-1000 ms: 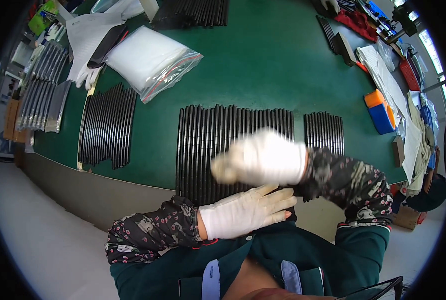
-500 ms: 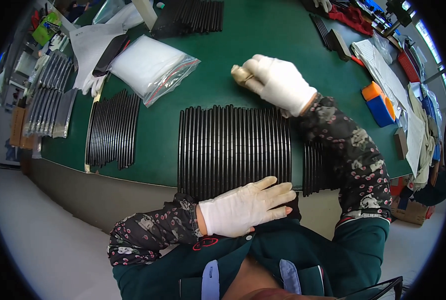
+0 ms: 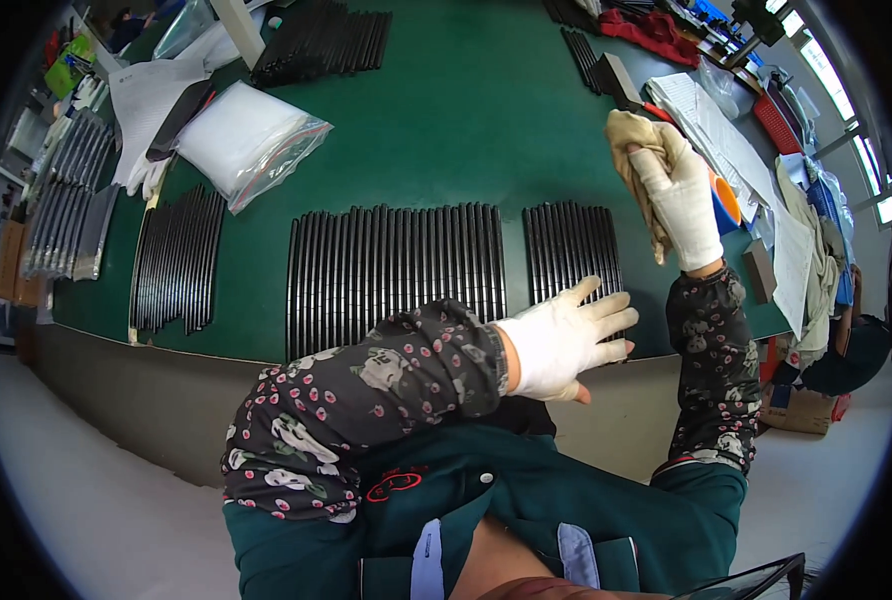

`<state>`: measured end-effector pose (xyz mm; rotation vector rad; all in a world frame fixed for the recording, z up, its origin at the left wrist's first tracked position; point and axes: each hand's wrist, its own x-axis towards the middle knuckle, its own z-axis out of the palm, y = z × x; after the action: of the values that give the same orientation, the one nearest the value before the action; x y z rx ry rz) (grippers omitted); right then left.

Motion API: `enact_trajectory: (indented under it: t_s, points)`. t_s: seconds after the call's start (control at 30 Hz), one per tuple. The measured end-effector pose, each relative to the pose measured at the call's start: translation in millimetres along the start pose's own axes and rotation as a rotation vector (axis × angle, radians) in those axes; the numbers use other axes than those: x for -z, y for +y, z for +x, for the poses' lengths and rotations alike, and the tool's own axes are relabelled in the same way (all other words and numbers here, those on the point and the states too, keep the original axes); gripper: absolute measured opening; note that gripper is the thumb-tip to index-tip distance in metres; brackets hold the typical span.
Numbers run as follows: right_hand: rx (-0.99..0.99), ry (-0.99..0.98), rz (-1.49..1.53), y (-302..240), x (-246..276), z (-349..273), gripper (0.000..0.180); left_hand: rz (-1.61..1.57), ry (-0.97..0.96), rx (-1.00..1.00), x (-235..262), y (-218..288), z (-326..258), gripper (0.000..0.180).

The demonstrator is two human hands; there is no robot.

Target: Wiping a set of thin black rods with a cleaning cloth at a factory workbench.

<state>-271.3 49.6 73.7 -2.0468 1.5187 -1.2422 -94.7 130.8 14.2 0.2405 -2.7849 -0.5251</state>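
My left hand (image 3: 573, 335), in a white glove with some bare fingertips, lies with fingers spread over the near ends of a narrower row of black rods (image 3: 569, 245). A crumpled beige cloth (image 3: 634, 135) is bunched in my gloved right hand (image 3: 684, 195), raised to the right beyond that row. Left of it is a wider row of black rods (image 3: 396, 255), side by side on the green table (image 3: 446, 110); my left forearm covers part of its near ends.
Another rod bundle (image 3: 178, 260) lies at the left, with a clear zip bag of white material (image 3: 251, 140) behind it. More rods (image 3: 331, 40) are stacked at the back. An orange and blue object (image 3: 726, 205) sits beside my right hand, near papers (image 3: 716, 130).
Both hands have moved right, the left from the wide row to the narrower one. My right hand has left the wide row's far ends, and the cloth now shows plainly. The view has shifted right.
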Motion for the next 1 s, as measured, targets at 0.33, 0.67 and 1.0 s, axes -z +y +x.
enact_trajectory:
  t_s: [0.33, 0.67, 1.0]
  points:
    - [0.499, -0.496, -0.079, -33, -22, -58, 0.011, -0.088, -0.172, -0.085, 20, 21, -58, 0.076]
    - [0.594, -0.308, -0.251, -13, -98, 11, 0.013, -0.145, -0.201, -0.067, 15, 19, -62, 0.077]
    - [0.407, -0.518, -0.228, -17, -116, 29, 0.024, -0.209, -0.164, -0.067, 15, 18, -60, 0.071]
